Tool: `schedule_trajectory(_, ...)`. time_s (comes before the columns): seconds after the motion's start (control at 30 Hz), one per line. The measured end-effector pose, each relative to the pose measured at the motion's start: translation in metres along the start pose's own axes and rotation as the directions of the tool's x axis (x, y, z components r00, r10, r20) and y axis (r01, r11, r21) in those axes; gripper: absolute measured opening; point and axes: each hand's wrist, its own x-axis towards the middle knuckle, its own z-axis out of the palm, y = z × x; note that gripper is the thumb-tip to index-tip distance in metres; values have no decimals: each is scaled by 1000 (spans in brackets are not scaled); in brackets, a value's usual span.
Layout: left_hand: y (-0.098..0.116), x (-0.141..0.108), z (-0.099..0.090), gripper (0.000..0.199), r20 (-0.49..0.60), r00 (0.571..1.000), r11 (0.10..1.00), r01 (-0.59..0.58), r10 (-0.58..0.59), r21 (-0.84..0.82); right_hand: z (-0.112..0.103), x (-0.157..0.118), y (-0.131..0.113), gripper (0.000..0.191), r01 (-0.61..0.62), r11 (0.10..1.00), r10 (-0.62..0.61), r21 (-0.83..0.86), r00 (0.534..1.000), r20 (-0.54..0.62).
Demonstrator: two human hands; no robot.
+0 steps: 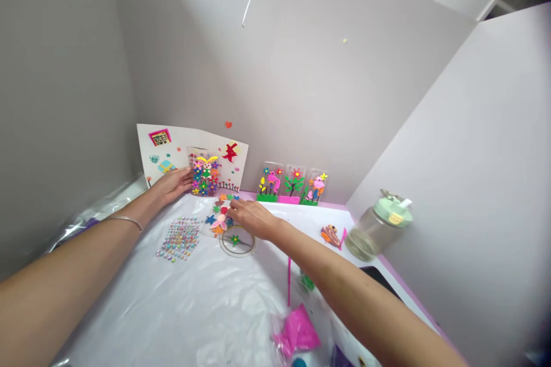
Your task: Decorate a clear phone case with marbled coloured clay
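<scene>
Two hands out over the table, both reaching to the back. Left hand: arm comes in from lower left, runs up and right nearly straight, bracelet on the wrist, back of hand to camera, fingers pointing right. Fingertips at the left edge of the bunny panel, which stands near upright in front of the white poster. Thumb side unclear, so can't tell if that grip is clamped or just resting there. Right hand: forearm comes in from lower right, runs diagonally up and left, hand turned left with back up, fingers bent down over the right side of the flat panel. That panel lies just below the bunny panel, bearing star and flower shapes plus a pink figure. Right fingertips are by a red piece on it; can't tell if the grip is together on anything. Hoop with a green flower sits just under the right hand. Gems lie to the left, below the left wrist. Three panels lean on the wall right of the poster. Bottle tilts in view, far right, near an orange piece. Pink clay, bagged, is near front, below the right forearm.
</scene>
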Motion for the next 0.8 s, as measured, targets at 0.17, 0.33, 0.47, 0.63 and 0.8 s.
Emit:
schedule_trajectory(0.17, -3, 0, -2, 8, -10, 1000, 1000, 12, -12, 0, 10, -2, 4, 11, 27, 997, -23, 66, 998, -51)
schedule_trajectory(0.33, -9, 3, -8, 8, -20, 1000, 1000, 21, -20, 19, 10, 0, 13, 11, -136, 730, 346, 670, 919, -191)
schedule_trajectory(0.47, -11, 5, -8, 5, -12, 1000, 999, 20, -19, 32, 5, 13, 27, 7, -142, 499, 513, 855, 843, -160)
schedule_trajectory(0.63, -11, 5, -8, 2, -20, 1000, 999, 18, -17, 49, 14, 30, 46, 6, -100, 180, 656, 979, 753, -43)
schedule_trajectory(0.8, -13, 6, -9, 2, -32, 999, 998, 19, -17, 66, 27, 32, 57, 16, -15, -58, 762, 998, 646, 54)
